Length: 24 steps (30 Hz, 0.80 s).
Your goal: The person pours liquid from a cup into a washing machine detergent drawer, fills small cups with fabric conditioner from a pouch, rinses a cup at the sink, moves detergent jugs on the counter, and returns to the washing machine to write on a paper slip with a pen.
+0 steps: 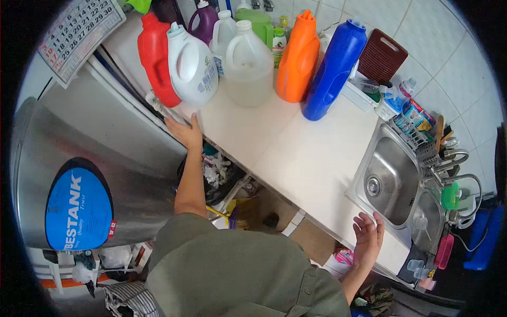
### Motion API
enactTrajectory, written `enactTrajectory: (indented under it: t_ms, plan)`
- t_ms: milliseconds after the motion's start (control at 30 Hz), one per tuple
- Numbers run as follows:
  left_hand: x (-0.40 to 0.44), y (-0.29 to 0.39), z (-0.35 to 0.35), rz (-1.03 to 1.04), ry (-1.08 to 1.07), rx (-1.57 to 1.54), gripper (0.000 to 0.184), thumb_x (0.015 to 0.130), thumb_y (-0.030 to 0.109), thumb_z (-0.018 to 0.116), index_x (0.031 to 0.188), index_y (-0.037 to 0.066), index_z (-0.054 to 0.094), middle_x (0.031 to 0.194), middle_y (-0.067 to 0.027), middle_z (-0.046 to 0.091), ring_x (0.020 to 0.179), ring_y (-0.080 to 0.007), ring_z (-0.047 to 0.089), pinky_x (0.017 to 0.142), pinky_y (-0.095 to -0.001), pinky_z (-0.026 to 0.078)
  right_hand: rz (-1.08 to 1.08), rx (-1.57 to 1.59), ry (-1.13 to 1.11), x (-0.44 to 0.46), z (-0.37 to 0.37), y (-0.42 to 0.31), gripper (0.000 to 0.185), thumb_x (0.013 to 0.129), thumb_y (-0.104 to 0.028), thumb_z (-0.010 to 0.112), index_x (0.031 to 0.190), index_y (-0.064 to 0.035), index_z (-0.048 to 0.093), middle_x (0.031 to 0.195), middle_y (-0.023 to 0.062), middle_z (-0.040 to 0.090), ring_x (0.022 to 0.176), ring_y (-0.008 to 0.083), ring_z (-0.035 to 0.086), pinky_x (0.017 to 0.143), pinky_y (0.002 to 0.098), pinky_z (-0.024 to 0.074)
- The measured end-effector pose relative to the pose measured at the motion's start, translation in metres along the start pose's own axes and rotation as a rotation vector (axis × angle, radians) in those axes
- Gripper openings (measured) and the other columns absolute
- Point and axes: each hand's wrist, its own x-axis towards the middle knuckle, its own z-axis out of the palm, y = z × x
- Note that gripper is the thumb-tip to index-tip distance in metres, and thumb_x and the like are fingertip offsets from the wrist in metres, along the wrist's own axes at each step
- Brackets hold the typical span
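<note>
1. Orientation: clock-face dirs. as seen in head view, 12 o'clock at top.
2. L hand (185, 132), at near edge of tabletop (296, 153), approx. 10 o'clock from torso. Fingers close together, pointing approx. 10 o'clock; thumb spread apart, pointing approx. 12. Contact w/ edge: can't tell.
3. White bottle (202, 76), upright, handle on its L side: just beside L hand, at 12 o'clock from it.
4. Red bottle (156, 68): at 11 o'clock from L hand, adj. to white bottle.
5. Clear jug (248, 71), partly filled w/ pale liquid: btwn 1 & 2 o'clock from L hand.
6. Orange bottle (297, 66) & blue bottle (332, 74): both approx. 2 o'clock from L hand, well apart from it; blue one farther R.
7. R hand (367, 235), near front corner of sink (388, 169). Open, fingers loosely curled & slightly spread. Larger basin at 1 o'clock from it, smaller basin (422, 232) at 3.
</note>
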Motion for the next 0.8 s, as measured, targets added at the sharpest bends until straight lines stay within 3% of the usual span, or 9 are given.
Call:
enactTrajectory:
  t_ms: [100,367,433,567,600,767,800]
  plan:
    - [-0.021,-0.013,-0.020,-0.172,-0.054,0.006,0.078,0.072,0.036,0.060,0.124,-0.007,0.021,0.127,-0.0313,0.021,0.118,-0.0430,0.021,0.096,-0.0465,0.021,-0.002,0.009,0.012,-0.024,-0.021,-0.005,0.032,0.084,-0.017,0.048,0.112,-0.0053,0.040,0.100,0.0140,0.054,0.092,0.0221,0.053,0.081,0.0318,0.0407]
    - [-0.037,0.004,-0.080,-0.025,-0.127,-0.095,0.069,0.069,0.027,0.062,0.121,-0.004,0.029,0.128,-0.0274,0.023,0.116,-0.0410,0.027,0.095,-0.0432,0.024,-0.065,0.027,0.016,-0.096,-0.077,0.012,0.025,0.083,-0.015,0.050,0.104,-0.0035,0.046,0.095,0.0121,0.056,0.090,0.0206,0.054,0.083,0.0335,0.0418]
    - [-0.031,-0.002,-0.083,-0.001,-0.194,-0.111,0.067,0.069,0.025,0.062,0.120,-0.003,0.030,0.128,-0.0260,0.023,0.116,-0.0393,0.028,0.095,-0.0417,0.025,0.099,0.048,0.109,-0.113,-0.089,0.032,0.022,0.082,-0.015,0.051,0.100,-0.0030,0.048,0.092,0.0112,0.056,0.088,0.0198,0.054,0.082,0.0339,0.0427]
    - [0.025,-0.020,-0.069,0.095,-0.097,-0.091,0.062,0.068,0.020,0.060,0.118,-0.003,0.033,0.125,-0.0257,0.029,0.114,-0.0391,0.031,0.095,-0.0397,0.026,0.130,0.037,0.017,-0.120,-0.076,0.042,0.023,0.081,-0.019,0.052,0.099,-0.0055,0.048,0.088,0.0092,0.057,0.083,0.0202,0.055,0.075,0.0322,0.0429]
    - [0.045,-0.021,-0.063,0.087,-0.069,-0.094,0.062,0.067,0.019,0.061,0.117,-0.006,0.034,0.123,-0.0243,0.034,0.112,-0.0381,0.034,0.094,-0.0387,0.028,0.134,0.068,-0.020,-0.115,-0.069,0.041,0.018,0.082,-0.012,0.051,0.098,-0.0034,0.050,0.091,0.0121,0.057,0.084,0.0199,0.055,0.077,0.0327,0.0436]
    - [0.154,-0.034,-0.008,-0.017,-0.113,-0.112,0.061,0.068,0.020,0.061,0.116,-0.006,0.034,0.118,-0.0234,0.040,0.108,-0.0353,0.040,0.091,-0.0381,0.032,0.123,-0.043,-0.124,-0.060,0.012,0.038,0.017,0.081,-0.009,0.050,0.096,-0.0022,0.050,0.090,0.0122,0.057,0.085,0.0204,0.054,0.079,0.0308,0.0416]
    - [0.168,-0.036,0.003,-0.036,-0.124,-0.168,0.058,0.068,0.023,0.063,0.112,-0.006,0.039,0.109,-0.0231,0.048,0.102,-0.0344,0.046,0.086,-0.0377,0.037,0.112,-0.100,-0.226,-0.047,0.034,0.037,0.017,0.081,-0.011,0.050,0.096,-0.0031,0.050,0.090,0.0121,0.057,0.084,0.0208,0.055,0.079,0.0317,0.0417]
